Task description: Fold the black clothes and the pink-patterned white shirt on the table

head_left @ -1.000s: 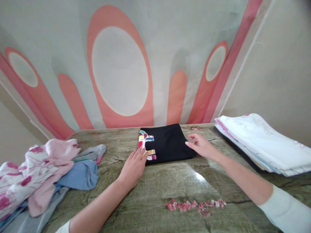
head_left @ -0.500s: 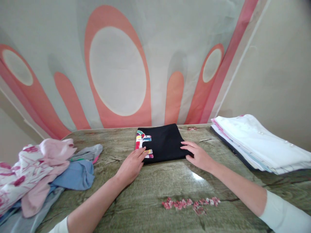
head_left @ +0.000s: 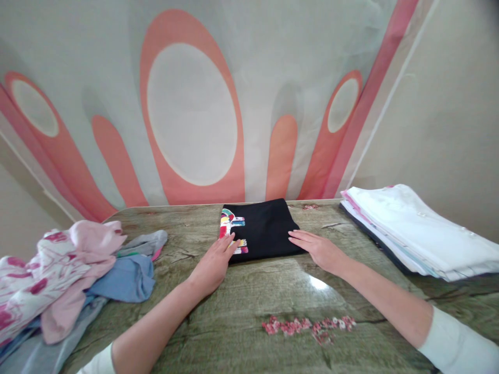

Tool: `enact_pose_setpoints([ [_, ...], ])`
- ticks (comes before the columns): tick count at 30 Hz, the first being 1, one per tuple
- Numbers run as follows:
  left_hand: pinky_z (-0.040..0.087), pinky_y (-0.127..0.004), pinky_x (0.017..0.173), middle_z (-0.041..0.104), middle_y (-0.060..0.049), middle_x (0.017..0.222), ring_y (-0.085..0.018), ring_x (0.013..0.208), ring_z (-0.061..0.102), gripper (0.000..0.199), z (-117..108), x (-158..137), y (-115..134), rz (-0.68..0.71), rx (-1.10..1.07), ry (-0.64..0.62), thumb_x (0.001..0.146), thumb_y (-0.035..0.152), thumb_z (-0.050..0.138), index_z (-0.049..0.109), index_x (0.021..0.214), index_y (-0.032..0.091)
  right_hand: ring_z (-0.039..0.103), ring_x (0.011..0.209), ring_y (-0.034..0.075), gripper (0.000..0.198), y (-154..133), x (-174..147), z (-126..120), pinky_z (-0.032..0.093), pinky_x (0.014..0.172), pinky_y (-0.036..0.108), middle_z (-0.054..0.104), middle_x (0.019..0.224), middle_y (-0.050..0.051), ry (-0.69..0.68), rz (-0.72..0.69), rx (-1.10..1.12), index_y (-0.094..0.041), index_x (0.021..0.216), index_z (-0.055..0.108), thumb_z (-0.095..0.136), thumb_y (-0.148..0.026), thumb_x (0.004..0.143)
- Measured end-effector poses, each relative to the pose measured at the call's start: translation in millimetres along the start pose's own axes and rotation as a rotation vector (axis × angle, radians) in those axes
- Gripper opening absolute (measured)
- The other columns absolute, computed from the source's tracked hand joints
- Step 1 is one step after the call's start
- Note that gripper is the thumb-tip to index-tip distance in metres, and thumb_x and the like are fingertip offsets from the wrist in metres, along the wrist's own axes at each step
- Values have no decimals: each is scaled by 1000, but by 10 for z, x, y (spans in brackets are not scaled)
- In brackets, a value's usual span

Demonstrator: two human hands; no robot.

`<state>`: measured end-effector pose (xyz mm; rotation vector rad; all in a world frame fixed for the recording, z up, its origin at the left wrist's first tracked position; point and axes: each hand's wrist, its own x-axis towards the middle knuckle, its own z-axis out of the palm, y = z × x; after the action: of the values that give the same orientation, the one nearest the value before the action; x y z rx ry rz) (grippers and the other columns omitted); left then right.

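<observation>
A black garment (head_left: 268,228), folded into a flat rectangle with a colourful print along its left side, lies near the table's far edge. My left hand (head_left: 212,262) rests flat on its lower left corner, fingers stretched over part of the print. On the right edge of the same garment lie the fingertips of my right hand (head_left: 322,252), extended and not gripping. Which kind of garment it is, I cannot tell from the folded shape.
At the left sits a loose heap of clothes (head_left: 58,280), pink, white-patterned, blue and grey. A stack of folded clothes (head_left: 421,228), white on top, stands at the right. The wood-grain table (head_left: 218,327) meets a patterned backdrop (head_left: 257,104) behind.
My right hand's fingers have shifted slightly on the garment's right edge, with the thumb now less visible. My left hand stays in place. The view has moved a little.
</observation>
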<state>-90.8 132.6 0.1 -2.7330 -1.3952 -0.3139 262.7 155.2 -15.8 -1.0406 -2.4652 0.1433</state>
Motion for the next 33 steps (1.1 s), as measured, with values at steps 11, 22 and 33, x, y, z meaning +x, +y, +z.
enact_pose_setpoints([
  [11,19,-43,109,19,-8,149,-24,136,15,54,-244,-55,135,61,2,-47,91,37,39,25,141,21,36,128,14,70,37,-24,-59,30,108,39,41,138,-3,-69,24,140,-29,133,43,31,3,71],
  [22,18,-43,108,14,-8,150,-25,136,13,56,-192,-73,107,36,-1,-84,93,47,31,19,143,24,47,117,20,34,-176,43,-183,35,102,41,57,122,3,104,14,166,-27,115,59,40,-20,88],
  [33,18,-46,108,21,-2,148,-25,136,13,51,-260,-1,-200,82,31,-129,92,46,36,27,140,30,52,87,20,28,-458,139,-354,39,80,37,59,92,7,-142,-9,-37,-19,93,62,47,-43,87],
])
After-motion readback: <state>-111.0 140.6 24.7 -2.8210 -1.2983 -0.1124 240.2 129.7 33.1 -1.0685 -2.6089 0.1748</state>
